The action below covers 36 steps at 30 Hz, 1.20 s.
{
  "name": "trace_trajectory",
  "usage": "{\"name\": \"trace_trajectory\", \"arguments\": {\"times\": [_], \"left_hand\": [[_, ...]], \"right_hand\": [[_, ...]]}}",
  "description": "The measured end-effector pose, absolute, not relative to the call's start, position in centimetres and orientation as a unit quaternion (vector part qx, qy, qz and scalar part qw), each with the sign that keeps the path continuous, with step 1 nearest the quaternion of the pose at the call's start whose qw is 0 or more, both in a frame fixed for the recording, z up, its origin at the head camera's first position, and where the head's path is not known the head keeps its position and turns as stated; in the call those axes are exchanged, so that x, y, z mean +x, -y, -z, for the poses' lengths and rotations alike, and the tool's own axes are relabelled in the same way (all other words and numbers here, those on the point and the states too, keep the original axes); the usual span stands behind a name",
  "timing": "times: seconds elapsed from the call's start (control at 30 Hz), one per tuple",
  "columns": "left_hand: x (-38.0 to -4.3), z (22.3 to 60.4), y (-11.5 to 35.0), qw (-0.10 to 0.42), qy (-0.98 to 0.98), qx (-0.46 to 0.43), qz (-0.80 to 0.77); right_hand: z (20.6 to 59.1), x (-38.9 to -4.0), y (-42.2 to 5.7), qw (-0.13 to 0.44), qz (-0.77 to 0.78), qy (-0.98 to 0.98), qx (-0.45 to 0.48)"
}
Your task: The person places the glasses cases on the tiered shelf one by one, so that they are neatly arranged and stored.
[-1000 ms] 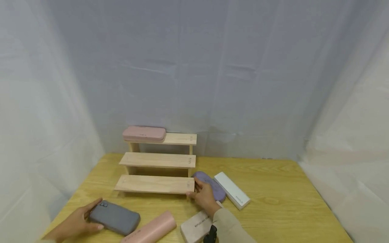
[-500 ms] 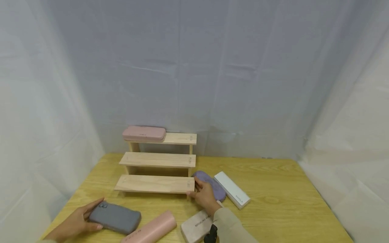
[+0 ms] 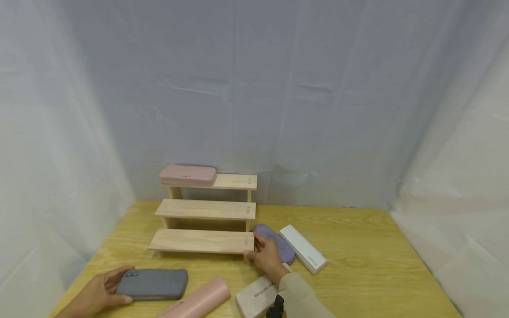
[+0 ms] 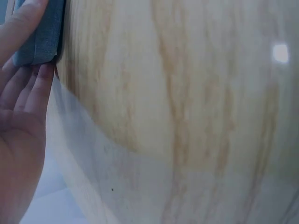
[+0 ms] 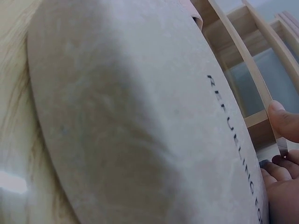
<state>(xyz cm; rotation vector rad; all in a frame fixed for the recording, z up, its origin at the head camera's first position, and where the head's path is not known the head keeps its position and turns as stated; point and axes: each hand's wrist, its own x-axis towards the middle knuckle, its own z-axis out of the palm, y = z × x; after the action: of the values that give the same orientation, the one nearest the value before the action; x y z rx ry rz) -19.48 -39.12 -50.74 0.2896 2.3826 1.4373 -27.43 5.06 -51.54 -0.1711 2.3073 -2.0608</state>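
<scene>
My left hand [image 3: 99,289] grips the left end of a blue-grey glasses case [image 3: 156,283], thumb at the near edge and fingers at the far side. In the left wrist view the case [image 4: 44,35] appears at the top left, between thumb and fingers. My right hand [image 3: 268,257] pinches the right end of the lowest board of a three-step wooden display rack [image 3: 203,241]. The right wrist view shows the thumb on the board's edge and the other fingers [image 5: 282,170] curled below. On the rack's top step, at its left, lies a pink glasses case [image 3: 188,174].
In front of the rack lies a rounded pink case [image 3: 200,300]. A beige case with lettering [image 3: 256,297] sits partly under the right forearm. Right of the rack are a purple case [image 3: 283,247] and a white case [image 3: 304,248]. Pale sheeting [image 3: 270,106] hangs around the table [image 3: 358,247].
The blue-grey case has turned in my left hand's grip from slanted to nearly level with the rack's boards. My right hand stays on the lowest board's end.
</scene>
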Motion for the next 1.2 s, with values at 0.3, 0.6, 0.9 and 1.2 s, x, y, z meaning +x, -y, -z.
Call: {"name": "trace_trajectory", "arguments": {"times": [0.3, 0.6, 0.9, 1.2], "left_hand": [[-18.9, 50.5, 39.2, 0.133, -0.885, 0.058, -0.442], [-19.5, 48.7, 39.1, 0.073, -0.901, 0.055, -0.424], [-20.7, 45.5, 38.4, 0.036, -0.892, 0.079, -0.444], [-23.0, 42.1, 37.5, 0.028, -0.900, 0.072, -0.428]], "right_hand": [[51.4, -27.3, -5.0, 0.020, 0.665, -0.744, -0.051], [51.2, -27.4, -5.2, 0.019, 0.664, -0.745, -0.053], [51.7, -27.5, -5.3, 0.017, 0.663, -0.746, -0.054], [51.7, -27.5, -5.2, 0.021, 0.661, -0.748, -0.051]]}}
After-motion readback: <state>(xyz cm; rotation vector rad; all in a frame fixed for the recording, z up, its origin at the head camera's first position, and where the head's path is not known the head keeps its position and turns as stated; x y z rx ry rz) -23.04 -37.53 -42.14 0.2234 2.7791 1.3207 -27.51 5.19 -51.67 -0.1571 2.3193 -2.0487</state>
